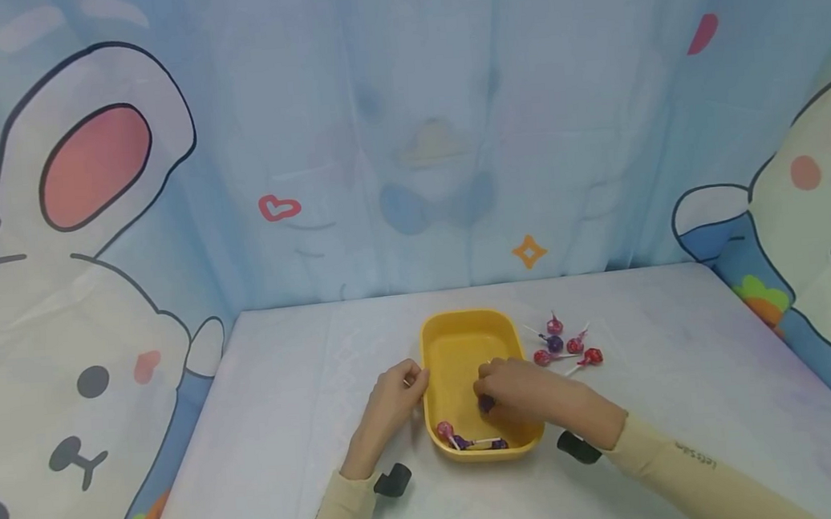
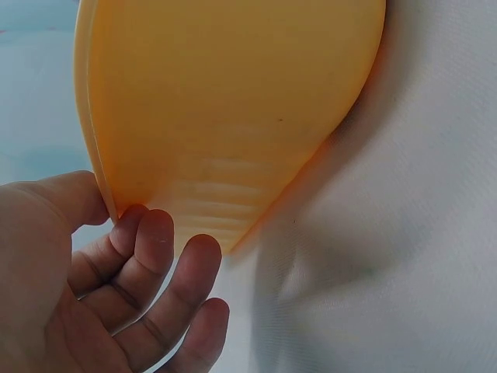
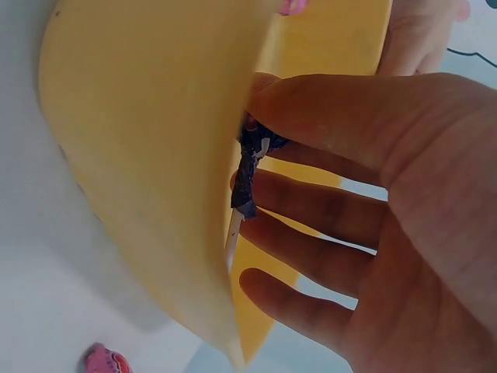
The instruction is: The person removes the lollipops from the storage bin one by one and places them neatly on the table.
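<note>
A yellow plastic tray (image 1: 465, 340) stands on the table in the head view. My left hand (image 1: 391, 399) pinches its left rim, thumb on one side and fingertips on the other, as the left wrist view shows. Reaching over the right rim, my right hand (image 1: 522, 390) holds a dark purple lollipop (image 3: 247, 167) between thumb and fingers, its white stick pointing away. Along the tray's near end lie a pink lollipop (image 1: 445, 429) and purple ones (image 1: 460, 442), their sticks crossing. The right hand hides part of the tray floor.
Right of the tray is a loose group of several lollipops: a purple one (image 1: 555, 344), a red one (image 1: 593, 356) and pink ones (image 1: 553, 325). A white cloth (image 1: 308, 379) covers the table. Printed curtains (image 1: 431, 65) hang behind and at both sides.
</note>
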{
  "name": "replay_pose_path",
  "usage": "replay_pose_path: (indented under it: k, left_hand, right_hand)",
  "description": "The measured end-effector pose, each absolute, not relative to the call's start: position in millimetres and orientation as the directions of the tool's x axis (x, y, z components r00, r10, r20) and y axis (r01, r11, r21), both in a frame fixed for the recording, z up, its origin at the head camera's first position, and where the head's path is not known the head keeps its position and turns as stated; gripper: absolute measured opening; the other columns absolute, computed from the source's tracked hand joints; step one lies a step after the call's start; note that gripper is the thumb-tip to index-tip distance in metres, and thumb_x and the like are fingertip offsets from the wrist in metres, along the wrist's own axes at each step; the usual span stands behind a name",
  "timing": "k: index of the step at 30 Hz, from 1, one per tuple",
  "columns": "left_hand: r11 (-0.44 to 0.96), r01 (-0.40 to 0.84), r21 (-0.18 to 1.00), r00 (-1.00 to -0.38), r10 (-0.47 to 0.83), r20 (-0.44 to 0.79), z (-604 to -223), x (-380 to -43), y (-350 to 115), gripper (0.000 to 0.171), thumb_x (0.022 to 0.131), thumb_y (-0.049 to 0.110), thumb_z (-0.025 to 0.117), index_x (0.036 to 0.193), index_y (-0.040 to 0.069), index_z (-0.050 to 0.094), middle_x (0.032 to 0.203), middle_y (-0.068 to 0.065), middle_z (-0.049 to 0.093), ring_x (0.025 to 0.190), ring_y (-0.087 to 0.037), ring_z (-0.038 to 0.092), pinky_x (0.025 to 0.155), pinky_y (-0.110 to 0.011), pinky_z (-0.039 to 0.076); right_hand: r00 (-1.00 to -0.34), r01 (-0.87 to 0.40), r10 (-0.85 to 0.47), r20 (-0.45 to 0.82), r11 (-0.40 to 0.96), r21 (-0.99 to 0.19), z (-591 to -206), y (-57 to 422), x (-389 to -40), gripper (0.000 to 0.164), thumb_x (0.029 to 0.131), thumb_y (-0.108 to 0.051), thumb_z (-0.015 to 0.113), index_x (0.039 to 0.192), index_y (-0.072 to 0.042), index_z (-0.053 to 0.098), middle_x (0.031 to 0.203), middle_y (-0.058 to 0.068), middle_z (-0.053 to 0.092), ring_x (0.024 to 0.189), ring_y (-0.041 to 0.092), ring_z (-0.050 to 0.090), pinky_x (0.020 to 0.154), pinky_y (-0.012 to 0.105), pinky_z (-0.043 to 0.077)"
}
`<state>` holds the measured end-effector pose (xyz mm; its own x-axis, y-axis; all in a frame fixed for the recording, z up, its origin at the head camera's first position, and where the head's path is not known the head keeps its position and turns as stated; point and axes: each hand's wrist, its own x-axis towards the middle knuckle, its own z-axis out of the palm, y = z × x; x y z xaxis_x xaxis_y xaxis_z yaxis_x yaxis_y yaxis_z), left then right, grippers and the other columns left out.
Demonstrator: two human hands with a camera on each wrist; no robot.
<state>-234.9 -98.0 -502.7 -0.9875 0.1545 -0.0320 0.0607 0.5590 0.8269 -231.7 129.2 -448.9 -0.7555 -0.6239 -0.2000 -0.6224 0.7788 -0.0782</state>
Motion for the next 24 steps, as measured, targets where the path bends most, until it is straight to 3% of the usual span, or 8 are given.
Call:
replay_pose_path:
  k: [14, 24]
  left_hand:
    - [0.563, 0.052, 0.825, -0.988, 0.15, -0.041, -500.6, -234.6, -97.5, 0.024, 0.101, 0.035, 0.055, 0.088, 0.016, 0.059, 0.075, 0.003, 0.058, 0.063, -0.012, 0.052, 0.055, -0.025, 0.041]
    - [0.57, 0.064, 0.819, -0.989, 0.148, -0.026, -500.6, -235.1, -97.6, 0.023, 0.101, 0.034, 0.055, 0.086, 0.016, 0.059, 0.073, 0.003, 0.058, 0.062, -0.011, 0.051, 0.054, -0.024, 0.04]
  right_hand:
    - [-0.729, -0.668, -0.68, -0.071, 0.731, -0.143, -437.5, 144.7, -236.5, 0.018, 0.085, -0.017, 0.08, 0.101, -0.014, 0.074, 0.089, -0.004, 0.064, 0.078, 0.01, 0.056, 0.079, 0.029, 0.056]
    - [-0.788, -0.586, -0.608, -0.096, 0.789, -0.183, -423.8, 158.0, -238.9, 0.022, 0.086, -0.021, 0.079, 0.106, -0.013, 0.071, 0.094, -0.003, 0.064, 0.082, 0.012, 0.056, 0.08, 0.031, 0.056]
